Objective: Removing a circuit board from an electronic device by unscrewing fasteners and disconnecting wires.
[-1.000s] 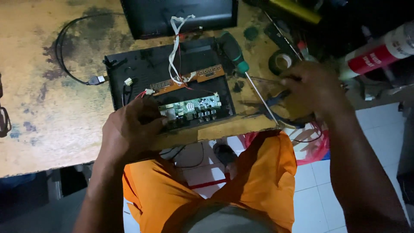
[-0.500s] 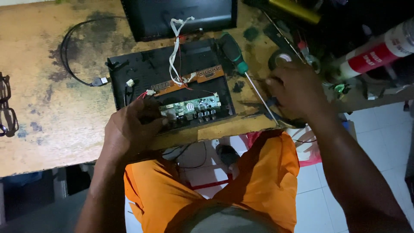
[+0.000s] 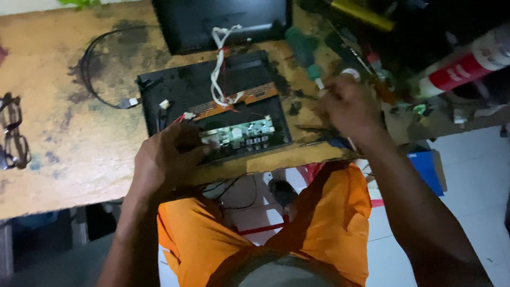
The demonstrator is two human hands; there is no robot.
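A black flat panel [image 3: 186,90] lies open on the wooden bench [image 3: 64,159]. A green circuit board [image 3: 239,130] and an orange strip [image 3: 239,101] sit on it, and a bundle of white wires [image 3: 218,69] runs up to a black screen [image 3: 223,21]. My left hand [image 3: 167,157] grips the panel's near left corner, fingertips at the board's left end. My right hand [image 3: 348,109] is blurred just right of the panel. Its fingers are at the shaft of a green-handled screwdriver [image 3: 300,45]; whether they hold it is unclear.
Eyeglasses [image 3: 13,133] lie at the bench's left edge, and a black cable [image 3: 101,69] loops left of the panel. A white and red sealant tube [image 3: 462,64], a yellow tool [image 3: 361,13] and small clutter crowd the right. A blue box [image 3: 425,165] sits on the tiled floor.
My right hand has moved up and to the left, from beside the screwdriver's tip toward the upper shaft. The left hand has stayed on the panel.
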